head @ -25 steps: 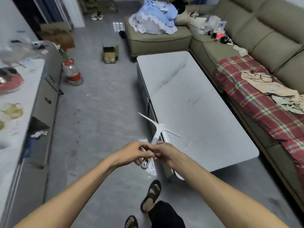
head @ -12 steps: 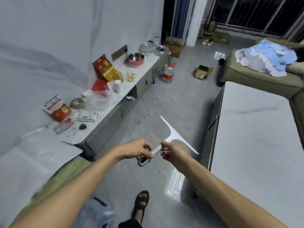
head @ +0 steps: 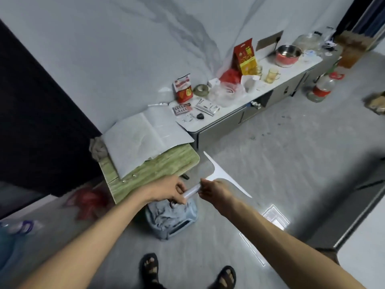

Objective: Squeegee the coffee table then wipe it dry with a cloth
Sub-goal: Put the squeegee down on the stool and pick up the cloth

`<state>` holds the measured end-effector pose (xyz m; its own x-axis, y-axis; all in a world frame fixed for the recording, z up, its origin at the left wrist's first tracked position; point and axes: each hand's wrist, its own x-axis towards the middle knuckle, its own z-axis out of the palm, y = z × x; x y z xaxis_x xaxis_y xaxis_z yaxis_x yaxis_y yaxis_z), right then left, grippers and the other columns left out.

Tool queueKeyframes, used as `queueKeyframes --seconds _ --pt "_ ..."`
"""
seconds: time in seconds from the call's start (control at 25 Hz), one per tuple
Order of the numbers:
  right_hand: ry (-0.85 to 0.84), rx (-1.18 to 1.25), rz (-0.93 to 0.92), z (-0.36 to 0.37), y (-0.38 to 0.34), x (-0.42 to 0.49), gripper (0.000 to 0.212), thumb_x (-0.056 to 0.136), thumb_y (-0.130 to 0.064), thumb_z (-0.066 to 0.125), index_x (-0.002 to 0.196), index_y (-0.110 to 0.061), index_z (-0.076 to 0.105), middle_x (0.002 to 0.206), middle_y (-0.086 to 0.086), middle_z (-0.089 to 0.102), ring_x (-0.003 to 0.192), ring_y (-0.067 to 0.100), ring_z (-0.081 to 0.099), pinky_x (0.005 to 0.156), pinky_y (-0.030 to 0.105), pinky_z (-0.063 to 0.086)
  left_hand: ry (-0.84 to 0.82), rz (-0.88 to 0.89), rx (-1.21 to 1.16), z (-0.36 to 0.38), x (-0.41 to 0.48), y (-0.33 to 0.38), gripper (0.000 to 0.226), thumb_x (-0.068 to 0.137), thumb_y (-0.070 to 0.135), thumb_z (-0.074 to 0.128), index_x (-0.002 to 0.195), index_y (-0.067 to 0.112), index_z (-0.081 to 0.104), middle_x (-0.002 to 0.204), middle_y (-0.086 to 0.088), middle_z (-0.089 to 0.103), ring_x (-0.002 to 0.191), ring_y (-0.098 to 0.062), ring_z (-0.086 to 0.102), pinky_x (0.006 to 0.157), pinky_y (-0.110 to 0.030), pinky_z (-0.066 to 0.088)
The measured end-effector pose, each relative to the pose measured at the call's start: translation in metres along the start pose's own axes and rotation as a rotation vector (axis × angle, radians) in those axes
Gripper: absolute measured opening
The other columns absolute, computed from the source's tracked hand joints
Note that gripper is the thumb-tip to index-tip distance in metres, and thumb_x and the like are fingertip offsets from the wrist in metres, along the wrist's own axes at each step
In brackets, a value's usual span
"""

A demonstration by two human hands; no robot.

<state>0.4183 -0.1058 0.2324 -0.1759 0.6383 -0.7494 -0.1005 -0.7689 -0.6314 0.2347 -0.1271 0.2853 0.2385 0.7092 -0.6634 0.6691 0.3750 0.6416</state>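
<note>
Both hands hold the squeegee [head: 216, 176] over the floor: left hand [head: 166, 191] fingers wrap the handle, right hand [head: 216, 190] fingers pinch its neck. The handle's long axis runs left to right, the blade end to the right.

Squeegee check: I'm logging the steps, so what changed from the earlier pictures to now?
The view swung left, away from the coffee table, which now shows only as a corner at lower right; a green folding table and a blue stool came into view. Unchanged: both hands hold the squeegee in the air, left hand on the handle end, right hand nearer the blade.
</note>
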Motion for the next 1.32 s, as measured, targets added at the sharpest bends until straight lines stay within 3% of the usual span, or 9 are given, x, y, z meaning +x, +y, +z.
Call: queueKeyframes --seconds 0.12,0.28,0.44,0.64,0.76,0.88,1.04,1.2,1.32 --pt "0.028 -0.067 -0.021 0.075 0.03 0.025 0.026 0.094 -0.008 0.059 0.068 -0.004 0.056 0.061 0.011 0.053 0.048 0.016 0.054 0.047 0.021 0.051 -0.021 -0.053 -0.055 -0.034 -0.007 -0.084 0.04 0.072 0.006 0.081 0.109 0.01 0.065 0.09 0.002 0.065 0.08 -0.008 0.062 0.071 -0.018 0.053" --pt "0.165 -0.132 -0.028 0.168 0.066 0.085 0.029 0.095 -0.009 0.059 0.067 -0.002 0.056 0.06 0.014 0.055 0.05 0.021 0.055 0.049 0.024 0.052 -0.055 -0.069 -0.11 -0.09 0.027 -0.195 0.043 0.071 0.006 0.082 0.11 0.013 0.064 0.096 0.001 0.064 0.086 -0.01 0.062 0.071 -0.015 0.048" --pt "0.282 -0.152 0.015 0.224 0.086 0.155 0.028 0.094 -0.011 0.061 0.068 0.0 0.057 0.06 0.013 0.056 0.049 0.021 0.055 0.051 0.027 0.053 -0.04 -0.107 -0.187 -0.128 0.072 -0.268 0.041 0.076 0.008 0.079 0.114 0.009 0.065 0.103 -0.005 0.063 0.101 -0.02 0.061 0.086 -0.026 0.049" --pt "0.39 -0.226 -0.045 0.245 0.124 0.295 0.019 0.094 -0.012 0.062 0.082 0.001 0.056 0.062 0.012 0.058 0.047 0.017 0.056 0.045 0.024 0.05 0.075 -0.231 -0.472 -0.133 0.177 -0.36 0.035 0.083 -0.003 0.068 0.117 -0.001 0.06 0.094 -0.009 0.066 0.073 -0.015 0.062 0.054 -0.015 0.054" --pt "0.418 -0.226 -0.074 0.247 0.156 0.398 0.016 0.093 -0.012 0.061 0.086 0.001 0.056 0.065 0.012 0.059 0.053 0.02 0.056 0.051 0.03 0.05 0.201 -0.238 -0.568 -0.126 0.255 -0.421 0.031 0.083 0.001 0.069 0.112 0.005 0.062 0.108 -0.013 0.069 0.085 -0.019 0.066 0.076 -0.025 0.058" --pt "0.442 -0.254 -0.123 0.25 0.173 0.466 0.016 0.092 -0.014 0.061 0.083 -0.001 0.055 0.064 0.008 0.06 0.051 0.015 0.056 0.049 0.025 0.047 0.326 -0.24 -0.557 -0.116 0.306 -0.458 0.024 0.081 0.01 0.073 0.102 0.017 0.065 0.113 -0.008 0.068 0.101 -0.02 0.064 0.093 -0.036 0.051" --pt "0.433 -0.332 -0.137 0.259 0.197 0.509 0.02 0.091 -0.017 0.059 0.096 0.002 0.057 0.084 0.017 0.066 0.063 0.019 0.058 0.053 0.028 0.047 0.42 -0.252 -0.401 -0.104 0.334 -0.485 0.026 0.082 0.014 0.073 0.105 0.019 0.064 0.113 -0.005 0.069 0.105 -0.02 0.063 0.097 -0.037 0.048" --pt "0.35 -0.378 -0.14 0.255 0.203 0.506 0.026 0.096 -0.025 0.056 0.105 0.0 0.057 0.087 0.01 0.067 0.072 0.02 0.063 0.066 0.033 0.055 0.461 -0.244 -0.108 -0.104 0.323 -0.486 0.027 0.085 0.014 0.07 0.11 0.018 0.062 0.105 -0.004 0.071 0.087 -0.019 0.068 0.078 -0.038 0.059" --pt "0.295 -0.407 -0.182 0.226 0.206 0.481 0.021 0.097 -0.027 0.056 0.109 -0.01 0.056 0.089 0.004 0.067 0.068 0.014 0.066 0.06 0.025 0.057 0.535 -0.244 0.047 -0.102 0.305 -0.476 0.027 0.087 0.014 0.067 0.112 0.021 0.058 0.104 0.001 0.065 0.071 -0.01 0.062 0.052 -0.021 0.051"
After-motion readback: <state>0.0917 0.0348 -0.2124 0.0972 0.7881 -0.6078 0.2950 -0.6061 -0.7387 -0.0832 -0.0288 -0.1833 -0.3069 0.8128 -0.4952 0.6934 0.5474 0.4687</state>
